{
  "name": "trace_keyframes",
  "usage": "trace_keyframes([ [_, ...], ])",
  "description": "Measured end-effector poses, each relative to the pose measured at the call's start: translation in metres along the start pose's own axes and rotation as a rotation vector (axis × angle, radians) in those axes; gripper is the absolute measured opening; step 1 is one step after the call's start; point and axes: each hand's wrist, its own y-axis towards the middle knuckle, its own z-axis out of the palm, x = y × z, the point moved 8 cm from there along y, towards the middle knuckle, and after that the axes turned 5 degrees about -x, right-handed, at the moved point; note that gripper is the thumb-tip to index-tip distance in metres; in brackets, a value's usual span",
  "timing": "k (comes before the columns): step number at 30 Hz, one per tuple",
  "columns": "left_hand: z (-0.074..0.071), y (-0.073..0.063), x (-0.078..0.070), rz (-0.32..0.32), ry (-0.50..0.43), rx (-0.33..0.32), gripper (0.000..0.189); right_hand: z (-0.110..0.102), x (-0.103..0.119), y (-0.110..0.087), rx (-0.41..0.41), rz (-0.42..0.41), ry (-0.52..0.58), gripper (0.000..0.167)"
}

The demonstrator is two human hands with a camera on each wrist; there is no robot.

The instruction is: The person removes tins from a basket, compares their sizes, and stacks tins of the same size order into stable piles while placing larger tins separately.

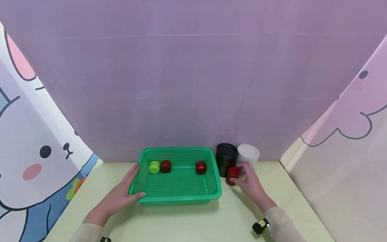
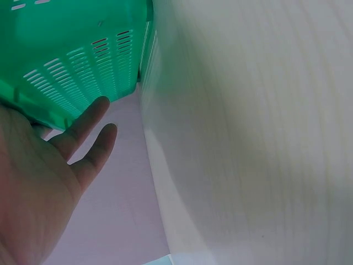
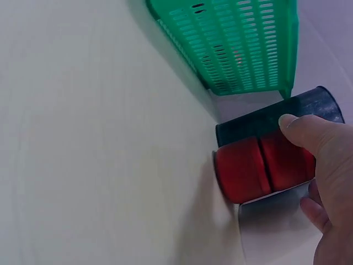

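Observation:
My left hand (image 1: 122, 193) lies along the left side of a green perforated plastic basket (image 1: 178, 198), fingers straight, thumb over the front rim. In the left wrist view, extended fingers (image 2: 95, 144) reach by the slotted basket wall (image 2: 83, 66). Inside the basket are a lime-green cylinder (image 1: 154, 167) and two dark red ones, one (image 1: 165, 166) beside the green and another (image 1: 201, 167) at the right. Right of the basket, my right hand (image 1: 250, 181) pinches the upper of two stacked red cylinders (image 1: 233, 172). The right wrist view shows the lower red cylinder (image 3: 241, 170) upright on the table.
Behind the red stack stand a tall black can (image 1: 226, 158) and a white can (image 1: 248, 152), side by side near the back. A purple cloth wall (image 1: 193, 84) rises behind the pale wooden table (image 1: 181, 223). Printed cartoon panels flank both sides.

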Motion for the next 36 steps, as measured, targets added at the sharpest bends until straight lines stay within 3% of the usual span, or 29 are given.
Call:
trace_keyframes([
  [10, 0.0, 0.0, -0.001, 0.009, -0.011, -0.006, 0.108, -0.011, 0.024, 0.011, -0.048, -0.088, -0.048, 0.056],
  [18, 0.0, 0.0, -0.001, 0.007, -0.006, -0.005, 0.108, -0.01, 0.062, 0.029, -0.044, -0.19, 0.069, 0.047],
  [29, -0.001, -0.002, -0.002, 0.006, -0.001, -0.004, 0.108, 0.03, 0.1, 0.057, 0.235, -0.232, 0.023, 0.052],
  [36, -0.002, -0.002, -0.003, 0.012, 0.003, -0.008, 0.107, 0.055, 0.112, 0.071, 0.371, -0.219, -0.022, 0.053],
])
